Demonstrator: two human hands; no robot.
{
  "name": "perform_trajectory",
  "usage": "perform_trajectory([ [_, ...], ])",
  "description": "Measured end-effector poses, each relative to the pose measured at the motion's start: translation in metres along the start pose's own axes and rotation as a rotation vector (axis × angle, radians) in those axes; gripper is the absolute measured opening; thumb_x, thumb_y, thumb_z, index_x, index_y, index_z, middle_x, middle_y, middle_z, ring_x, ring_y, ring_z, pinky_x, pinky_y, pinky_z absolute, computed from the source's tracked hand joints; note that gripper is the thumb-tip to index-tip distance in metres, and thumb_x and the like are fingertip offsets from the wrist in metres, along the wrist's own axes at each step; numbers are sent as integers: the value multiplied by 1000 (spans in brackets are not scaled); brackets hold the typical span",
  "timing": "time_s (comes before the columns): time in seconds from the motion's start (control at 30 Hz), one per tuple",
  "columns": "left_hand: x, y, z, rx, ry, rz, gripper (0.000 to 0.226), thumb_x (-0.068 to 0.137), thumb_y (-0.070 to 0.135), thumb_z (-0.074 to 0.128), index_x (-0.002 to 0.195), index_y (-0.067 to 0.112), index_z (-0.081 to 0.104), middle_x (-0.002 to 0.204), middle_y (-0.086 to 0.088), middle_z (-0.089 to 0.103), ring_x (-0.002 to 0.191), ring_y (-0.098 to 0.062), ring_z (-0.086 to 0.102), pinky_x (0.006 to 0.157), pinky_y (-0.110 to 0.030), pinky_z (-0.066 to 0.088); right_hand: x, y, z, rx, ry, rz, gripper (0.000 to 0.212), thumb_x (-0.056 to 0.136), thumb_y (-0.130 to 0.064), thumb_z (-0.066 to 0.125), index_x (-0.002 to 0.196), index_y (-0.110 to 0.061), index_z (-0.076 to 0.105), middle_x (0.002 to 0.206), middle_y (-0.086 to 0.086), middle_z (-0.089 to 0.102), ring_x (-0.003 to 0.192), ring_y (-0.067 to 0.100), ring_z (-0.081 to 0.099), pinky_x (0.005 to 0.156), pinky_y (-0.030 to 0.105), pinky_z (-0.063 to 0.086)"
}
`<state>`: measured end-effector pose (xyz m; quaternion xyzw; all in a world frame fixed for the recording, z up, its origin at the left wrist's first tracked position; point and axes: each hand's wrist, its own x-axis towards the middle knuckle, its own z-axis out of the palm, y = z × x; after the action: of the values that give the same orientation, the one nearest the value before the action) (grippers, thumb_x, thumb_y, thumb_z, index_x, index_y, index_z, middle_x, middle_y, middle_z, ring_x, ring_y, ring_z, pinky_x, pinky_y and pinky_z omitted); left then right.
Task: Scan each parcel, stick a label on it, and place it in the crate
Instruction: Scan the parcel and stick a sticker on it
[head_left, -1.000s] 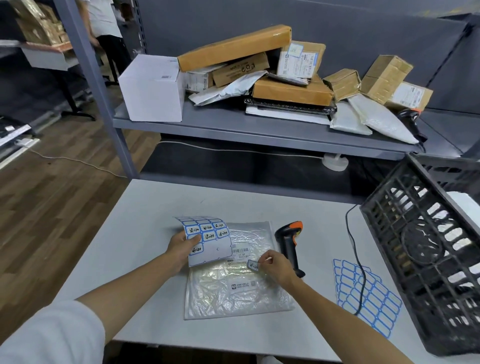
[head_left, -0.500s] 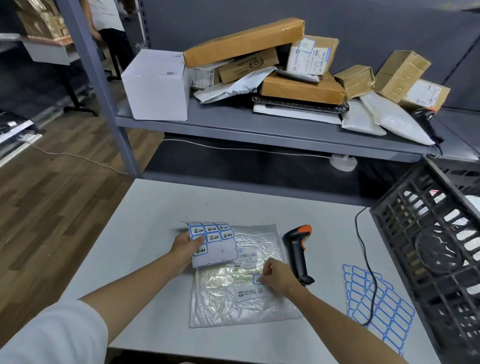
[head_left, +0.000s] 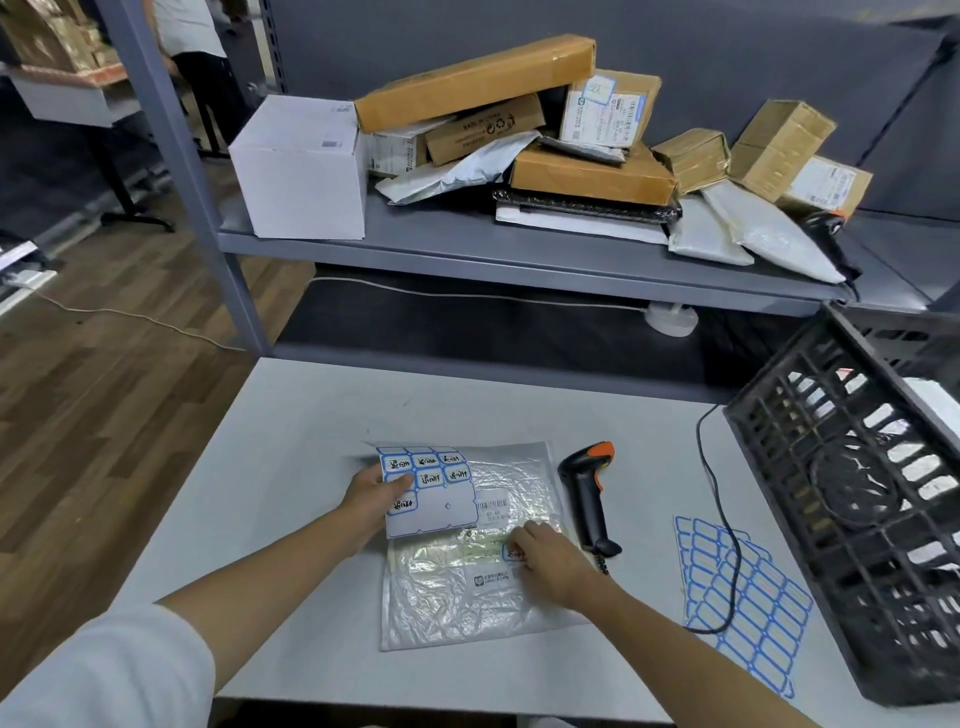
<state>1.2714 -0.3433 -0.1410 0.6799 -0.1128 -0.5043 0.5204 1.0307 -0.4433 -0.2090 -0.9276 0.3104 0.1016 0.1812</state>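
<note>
A clear plastic parcel bag lies flat on the white table. My left hand grips a sheet of blue-bordered labels over the bag's upper left corner. My right hand presses a single blue label onto the bag with its fingertips. A black and orange barcode scanner lies on the table just right of the bag. The black slatted crate stands at the right edge with white items inside.
A used blue label sheet lies under the scanner's black cable near the crate. The grey shelf behind the table holds several cardboard boxes and mailer bags, plus a second scanner. A person stands far back left.
My right hand brought the peeled label down onto the bag and now presses it flat. The left hand keeps the label sheet in about the same place.
</note>
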Motion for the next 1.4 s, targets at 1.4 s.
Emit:
perform_trajectory([
  [1.4,-39,-37,95,252,-109,-32,11,86,7,67,96,10,65,80,-13,61,66,-21,53,65,-29,47,-180,189,-8,999,414,1262,30,81,-8,71,63,-4,47,59,12,46,55,24,44,54,31,34],
])
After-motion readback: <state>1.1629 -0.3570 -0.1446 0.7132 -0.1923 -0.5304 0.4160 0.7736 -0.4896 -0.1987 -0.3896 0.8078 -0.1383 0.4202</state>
